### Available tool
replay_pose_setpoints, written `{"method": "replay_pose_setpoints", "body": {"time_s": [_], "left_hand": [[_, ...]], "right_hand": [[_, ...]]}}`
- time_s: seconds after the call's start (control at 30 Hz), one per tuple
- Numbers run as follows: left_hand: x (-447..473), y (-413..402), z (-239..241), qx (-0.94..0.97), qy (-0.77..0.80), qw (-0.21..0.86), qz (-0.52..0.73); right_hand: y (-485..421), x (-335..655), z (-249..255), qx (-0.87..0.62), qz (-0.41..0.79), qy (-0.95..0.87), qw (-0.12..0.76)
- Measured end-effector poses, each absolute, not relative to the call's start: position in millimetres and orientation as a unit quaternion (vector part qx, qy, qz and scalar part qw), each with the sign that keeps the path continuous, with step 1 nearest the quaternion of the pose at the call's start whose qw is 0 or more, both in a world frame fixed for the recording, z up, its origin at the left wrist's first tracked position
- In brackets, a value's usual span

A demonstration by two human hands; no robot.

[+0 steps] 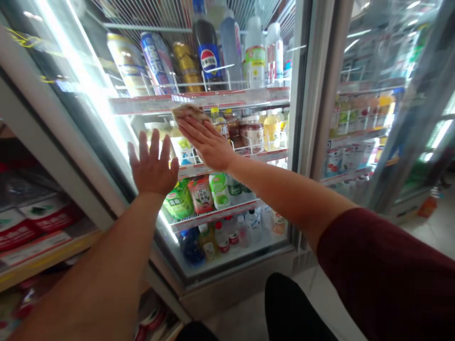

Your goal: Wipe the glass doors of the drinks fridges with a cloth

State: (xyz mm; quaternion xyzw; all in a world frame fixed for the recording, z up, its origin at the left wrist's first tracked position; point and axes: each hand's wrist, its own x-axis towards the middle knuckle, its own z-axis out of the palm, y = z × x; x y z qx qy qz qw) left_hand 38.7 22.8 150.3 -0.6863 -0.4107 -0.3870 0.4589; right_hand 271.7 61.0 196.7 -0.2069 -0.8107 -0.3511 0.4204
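- Right hand: flat, fingers extended, pressing a brownish cloth against the glass door. The cloth sits under and just past the fingertips and is pinned, not gripped.
- Left hand: released, palm spread on the same glass, below and left of the right hand, holding nothing.
- Judgement: wiping goes best with even palm pressure and overlapping strokes. The cloth should stay fully under the fingers, with the left hand bracing the door.
- Behind the glass: cola bottle above the right hand, green pouches just below the left hand.
- Obstructions: none on the pane. The left forearm crosses the lower glass, and the door frame limits reach beyond the right hand.
- Red packets lie well left of both hands.
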Motion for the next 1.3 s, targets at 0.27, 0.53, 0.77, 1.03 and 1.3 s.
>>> {"method": "replay_pose_setpoints", "body": {"time_s": [0.27,0.53,0.77,1.03,1.3], "left_hand": [[36,26,150,-0.681,-0.419,0.459,-0.387],[33,27,150,-0.676,-0.427,0.471,-0.373],[34,26,151,-0.686,-0.428,0.446,-0.384],[35,25,152,-0.693,-0.425,0.422,-0.401],[36,25,151,-0.682,-0.434,0.433,-0.397]], "right_hand": [[72,309,205,-0.160,-0.371,-0.833,0.377],[80,347,187,-0.161,-0.382,-0.850,0.324],[81,363,160,-0.243,-0.371,-0.811,0.382],[94,399,176,-0.236,-0.300,-0.794,0.472],[103,425,155,-0.253,-0.269,-0.785,0.498]]}}
